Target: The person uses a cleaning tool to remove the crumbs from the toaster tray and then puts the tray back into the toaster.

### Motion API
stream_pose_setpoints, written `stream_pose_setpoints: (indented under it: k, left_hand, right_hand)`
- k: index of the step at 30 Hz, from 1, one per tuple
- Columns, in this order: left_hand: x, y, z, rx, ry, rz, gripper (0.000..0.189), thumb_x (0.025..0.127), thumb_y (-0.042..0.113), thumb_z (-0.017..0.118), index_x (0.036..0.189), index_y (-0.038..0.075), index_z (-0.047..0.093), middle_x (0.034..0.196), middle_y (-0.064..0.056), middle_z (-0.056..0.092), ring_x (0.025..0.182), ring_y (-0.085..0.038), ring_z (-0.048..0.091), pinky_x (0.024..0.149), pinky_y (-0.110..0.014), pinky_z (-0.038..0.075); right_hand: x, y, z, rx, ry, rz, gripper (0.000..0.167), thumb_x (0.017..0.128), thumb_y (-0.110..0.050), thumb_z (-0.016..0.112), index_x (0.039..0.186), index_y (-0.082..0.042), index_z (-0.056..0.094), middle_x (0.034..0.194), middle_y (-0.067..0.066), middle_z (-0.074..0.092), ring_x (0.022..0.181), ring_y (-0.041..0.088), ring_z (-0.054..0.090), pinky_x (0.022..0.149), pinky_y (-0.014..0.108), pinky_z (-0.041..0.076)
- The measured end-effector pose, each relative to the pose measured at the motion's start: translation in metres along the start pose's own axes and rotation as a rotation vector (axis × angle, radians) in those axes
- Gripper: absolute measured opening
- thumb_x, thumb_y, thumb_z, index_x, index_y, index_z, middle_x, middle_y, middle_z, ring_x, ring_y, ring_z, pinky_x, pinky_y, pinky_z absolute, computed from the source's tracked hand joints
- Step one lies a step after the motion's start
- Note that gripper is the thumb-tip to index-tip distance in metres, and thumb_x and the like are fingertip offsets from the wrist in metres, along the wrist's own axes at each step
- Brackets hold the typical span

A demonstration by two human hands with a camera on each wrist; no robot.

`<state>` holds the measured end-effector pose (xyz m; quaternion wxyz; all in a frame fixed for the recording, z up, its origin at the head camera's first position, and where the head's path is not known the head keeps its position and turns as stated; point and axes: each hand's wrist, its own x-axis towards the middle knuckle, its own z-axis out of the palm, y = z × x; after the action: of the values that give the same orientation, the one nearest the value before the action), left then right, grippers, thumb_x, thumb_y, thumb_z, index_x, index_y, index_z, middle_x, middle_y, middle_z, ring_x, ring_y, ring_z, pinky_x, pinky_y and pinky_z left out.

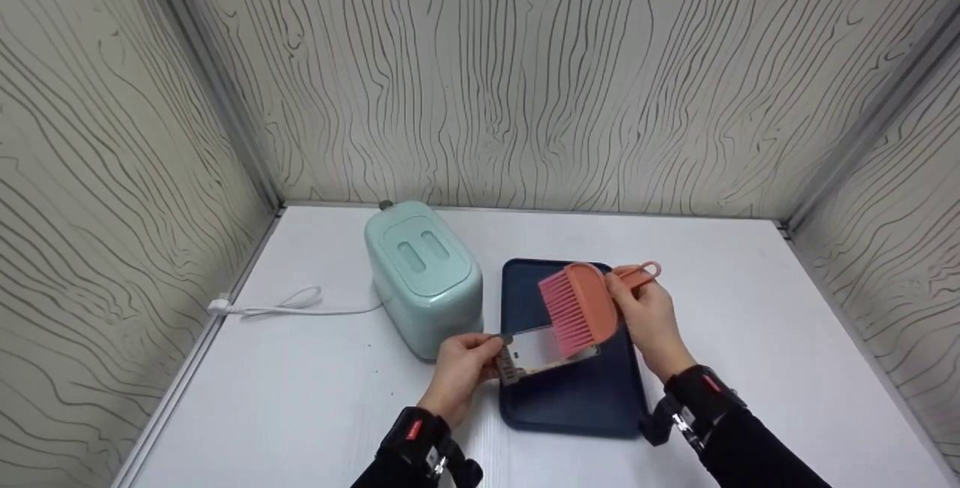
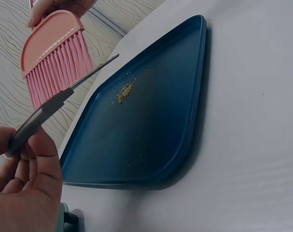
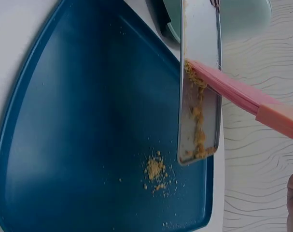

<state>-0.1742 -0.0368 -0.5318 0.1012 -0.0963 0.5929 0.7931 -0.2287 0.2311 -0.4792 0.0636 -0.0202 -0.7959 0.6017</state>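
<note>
My left hand (image 1: 461,368) pinches the grey end of a thin metal crumb tray (image 3: 201,34), held tilted above a dark blue tray (image 1: 570,405). By its handle, my right hand (image 1: 651,319) grips a small coral brush (image 1: 596,300) with pink bristles. The bristles (image 3: 223,84) touch the crumb tray's surface in the right wrist view. Yellow-brown crumbs (image 3: 198,121) lie in a line along the crumb tray toward its far end. A little heap of crumbs (image 2: 124,92) and scattered bits sit on the blue tray below.
A mint-green toaster (image 1: 424,278) with a two-slotted lid stands left of the blue tray, close to my left hand. Its white cord (image 1: 300,311) runs left to a plug (image 1: 219,306) near the table edge. Patterned panels (image 1: 487,82) enclose the white table.
</note>
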Motion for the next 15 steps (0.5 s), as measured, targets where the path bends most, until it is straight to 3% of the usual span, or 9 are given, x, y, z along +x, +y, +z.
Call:
stream_pose_setpoints:
  k: [15]
  left_hand:
    - [-0.001,0.002,0.0,-0.006,-0.004,0.011,0.022,0.096,0.007,0.068,0.109,-0.011,0.067,0.093,-0.012,0.069,0.072,-0.015,0.063,0.068,-0.026,0.057]
  right_hand:
    - [0.008,0.01,-0.021,-0.154,0.052,-0.021,0.045,0.102,-0.039,0.062,0.126,-0.001,0.064,0.112,0.016,0.069,0.086,0.004,0.062,0.071,0.017,0.052]
